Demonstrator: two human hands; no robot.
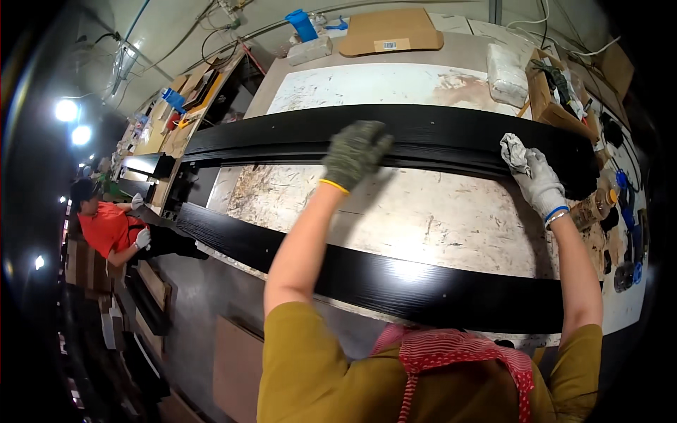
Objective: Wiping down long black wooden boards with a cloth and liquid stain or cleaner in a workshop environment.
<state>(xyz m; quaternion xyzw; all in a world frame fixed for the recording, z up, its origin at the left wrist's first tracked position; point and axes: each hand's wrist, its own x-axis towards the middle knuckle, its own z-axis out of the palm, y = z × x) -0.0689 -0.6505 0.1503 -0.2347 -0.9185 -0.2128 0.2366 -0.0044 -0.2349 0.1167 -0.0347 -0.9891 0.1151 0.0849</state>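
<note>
Left hand (355,151), grey glove, fingers spread flat and pressing down on the far black board (395,137), likely to pin it while the other hand works. Right hand (541,185), white glove, fingers curled and pinching a crumpled rag (514,151) against the same board's right end, as if wiping it. That board lies across the worn table (423,211) from 9 to 3 o'clock; a second black board (367,278) lies nearer the body at 6 o'clock, untouched. Count: two boards, one rag, two gloves. At 12 o'clock sit a cardboard piece (390,30) and a blue bottle (303,25); at 2 o'clock an open box (553,99) of tools. At 9 o'clock a co-worker (106,225) in orange works at the boards' far ends.
</note>
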